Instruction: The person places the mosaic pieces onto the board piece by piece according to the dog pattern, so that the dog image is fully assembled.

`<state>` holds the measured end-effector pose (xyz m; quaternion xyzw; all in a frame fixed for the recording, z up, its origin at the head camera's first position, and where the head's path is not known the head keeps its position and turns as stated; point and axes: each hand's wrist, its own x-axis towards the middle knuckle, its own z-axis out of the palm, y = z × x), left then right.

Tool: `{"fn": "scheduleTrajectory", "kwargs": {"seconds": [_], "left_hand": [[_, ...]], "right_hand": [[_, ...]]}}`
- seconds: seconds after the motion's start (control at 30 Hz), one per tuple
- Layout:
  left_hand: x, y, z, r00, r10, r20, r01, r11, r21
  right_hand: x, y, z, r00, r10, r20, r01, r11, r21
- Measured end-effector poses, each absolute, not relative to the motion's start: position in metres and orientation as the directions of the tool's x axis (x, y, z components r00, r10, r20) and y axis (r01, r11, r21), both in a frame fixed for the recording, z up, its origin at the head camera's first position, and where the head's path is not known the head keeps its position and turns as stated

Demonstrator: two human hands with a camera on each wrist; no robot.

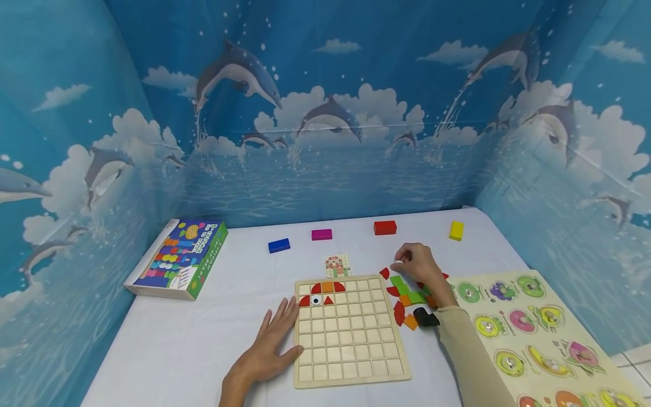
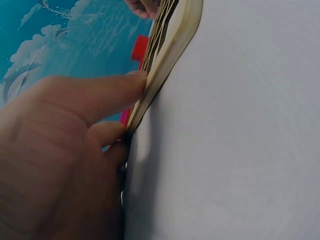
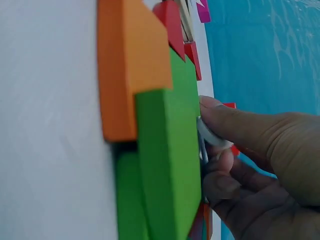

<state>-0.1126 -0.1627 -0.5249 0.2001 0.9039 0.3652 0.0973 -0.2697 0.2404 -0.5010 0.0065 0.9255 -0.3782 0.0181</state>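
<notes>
A wooden grid board [image 1: 325, 339] lies flat on the white table. In its upper left cells sit several pieces: an orange square [image 1: 328, 288], red rounded and triangular ones, and a white eye disc [image 1: 316, 300]. My left hand [image 1: 269, 347] lies with fingers spread along the board's left side; in the left wrist view the thumb and fingertips touch its edge. To the board's upper right, my right hand [image 1: 419, 264] pinches a white round piece [image 3: 215, 134] between thumb and fingers. Just below lie green pieces [image 1: 399, 284], red pieces [image 1: 399, 312] and an orange square [image 1: 409, 322].
A small pattern card [image 1: 338, 265] lies above the board. Blue [image 1: 279, 245], magenta [image 1: 321, 234], red [image 1: 385, 228] and yellow [image 1: 456, 230] blocks stand farther back. A toy box [image 1: 178, 257] is at left, a fruit puzzle board [image 1: 539, 333] at right.
</notes>
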Motion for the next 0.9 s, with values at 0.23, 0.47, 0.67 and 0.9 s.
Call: {"fn": "scheduleTrajectory", "kwargs": {"seconds": [0.23, 0.47, 0.67, 0.9], "left_hand": [[-0.112, -0.163, -0.525, -0.903, 0.429, -0.029, 0.289, 0.655, 0.698], [-0.112, -0.162, -0.526, -0.9, 0.434, -0.028, 0.292, 0.65, 0.702], [-0.111, -0.162, -0.526, -0.9, 0.435, -0.021, 0.299, 0.653, 0.696], [-0.112, -0.163, -0.525, -0.901, 0.433, -0.028, 0.291, 0.651, 0.701]], "right_hand": [[-0.264, 0.24, -0.496, -1.0, -0.025, -0.01, -0.009, 0.671, -0.741], [-0.256, 0.229, -0.49, -0.992, -0.128, 0.005, -0.067, 0.485, -0.872], [-0.248, 0.213, -0.492, -0.958, -0.282, 0.053, -0.182, 0.454, -0.872], [-0.237, 0.198, -0.492, -0.909, -0.416, 0.035, -0.21, 0.382, -0.9]]}}
